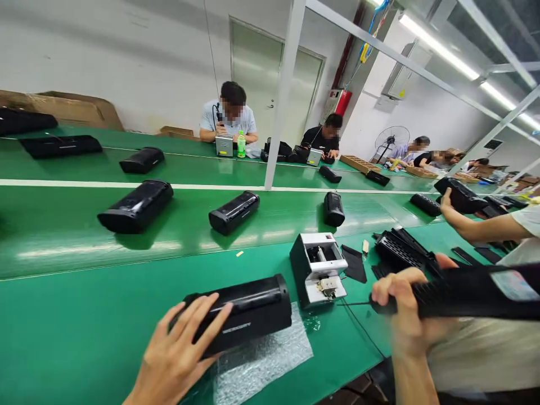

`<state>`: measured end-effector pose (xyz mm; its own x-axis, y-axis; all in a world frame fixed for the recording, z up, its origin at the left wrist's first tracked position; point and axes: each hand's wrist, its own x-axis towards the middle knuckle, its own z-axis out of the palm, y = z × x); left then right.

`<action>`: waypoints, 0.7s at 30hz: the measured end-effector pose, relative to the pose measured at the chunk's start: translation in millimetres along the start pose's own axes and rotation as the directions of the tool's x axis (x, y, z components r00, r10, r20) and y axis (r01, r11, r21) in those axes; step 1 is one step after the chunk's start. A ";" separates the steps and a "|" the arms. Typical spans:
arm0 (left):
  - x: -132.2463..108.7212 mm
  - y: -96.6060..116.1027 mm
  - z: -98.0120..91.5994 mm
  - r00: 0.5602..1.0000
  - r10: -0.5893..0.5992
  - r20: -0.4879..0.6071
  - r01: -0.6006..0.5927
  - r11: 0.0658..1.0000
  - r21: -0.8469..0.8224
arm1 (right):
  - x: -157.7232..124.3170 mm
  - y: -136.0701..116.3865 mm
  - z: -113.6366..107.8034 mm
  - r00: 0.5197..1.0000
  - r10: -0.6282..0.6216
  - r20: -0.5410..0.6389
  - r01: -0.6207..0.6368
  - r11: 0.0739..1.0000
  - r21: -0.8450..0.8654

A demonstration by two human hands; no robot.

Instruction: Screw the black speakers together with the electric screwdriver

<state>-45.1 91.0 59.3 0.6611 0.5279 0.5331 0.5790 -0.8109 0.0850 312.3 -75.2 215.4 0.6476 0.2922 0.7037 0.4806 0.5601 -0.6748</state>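
Observation:
My left hand (179,346) grips a long black glossy housing (259,309), shaped like a speaker, with pale lettering on its side. The housing lies over a sheet of bubble wrap (274,365) on the green bench. In my right hand (407,306) is a black electric screwdriver (472,289), held level with the fingers wrapped round its front end. Its thin bit points left, with the tip close to the front of a white and black screw feeder (299,270). Whether the tip touches the feeder or holds a screw cannot be made out.
Beyond the bench runs a green conveyor belt (185,247) carrying several black housings (137,208). Black grille parts (396,250) lie right of the feeder. At the right, a co-worker's hand (449,205) holds another housing. A white post (278,112) rises behind the belt.

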 end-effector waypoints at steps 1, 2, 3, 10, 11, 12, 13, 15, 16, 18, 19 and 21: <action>5.5 22.6 14.3 0.999 0.021 0.049 -0.021 1.000 0.007 | 9.9 8.2 4.3 1.000 -0.014 0.019 0.014 1.000 0.005; 8.8 39.0 25.0 0.995 0.026 0.097 -0.028 0.999 0.019 | 18.2 16.3 8.5 0.999 -0.022 0.034 0.021 1.000 0.013; 9.1 49.7 32.4 0.991 0.015 0.135 -0.020 0.999 0.035 | 24.6 24.2 12.0 0.999 -0.021 0.046 0.020 1.000 0.020; -25.2 58.6 24.7 0.985 0.051 0.166 -0.048 0.999 -0.025 | 21.0 68.0 20.6 0.975 0.108 0.194 -0.105 0.994 -0.026; -20.4 61.3 20.5 0.979 0.071 0.194 -0.061 0.997 -0.055 | 17.2 71.3 20.2 0.969 0.127 0.210 -0.124 0.992 -0.029; -10.9 65.7 16.7 0.967 0.082 0.243 -0.064 0.994 -0.084 | 13.3 73.1 19.2 0.963 0.146 0.225 -0.144 0.989 -0.029; 2.7 71.1 13.4 0.947 0.074 0.313 -0.044 0.994 -0.104 | 9.6 73.2 17.6 0.956 0.168 0.241 -0.166 0.986 -0.029; 36.9 82.5 8.2 0.866 0.024 0.500 0.054 0.989 -0.141 | 3.2 66.9 12.7 0.937 0.223 0.271 -0.219 0.975 -0.043; 54.1 87.0 5.9 0.804 0.013 0.595 0.107 0.980 -0.166 | 0.9 60.1 9.7 0.929 0.248 0.275 -0.245 0.968 -0.046; 81.0 91.6 0.9 0.683 0.023 0.730 0.186 0.961 -0.205 | -1.3 40.3 4.7 0.927 0.273 0.257 -0.284 0.959 0.003; 89.2 91.9 -1.9 0.633 0.042 0.773 0.210 0.952 -0.224 | -1.2 28.4 3.7 0.936 0.268 0.227 -0.287 0.956 0.056; 95.5 90.6 -7.7 0.559 0.088 0.824 0.235 0.937 -0.260 | 1.3 5.4 6.3 0.957 0.248 0.153 -0.273 0.948 0.167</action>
<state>66.8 66.0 124.5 0.8143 0.4318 -0.3879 0.5736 -0.7013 0.4233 312.1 -66.9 214.0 0.6485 0.5370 0.5396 0.1802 0.5803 -0.7942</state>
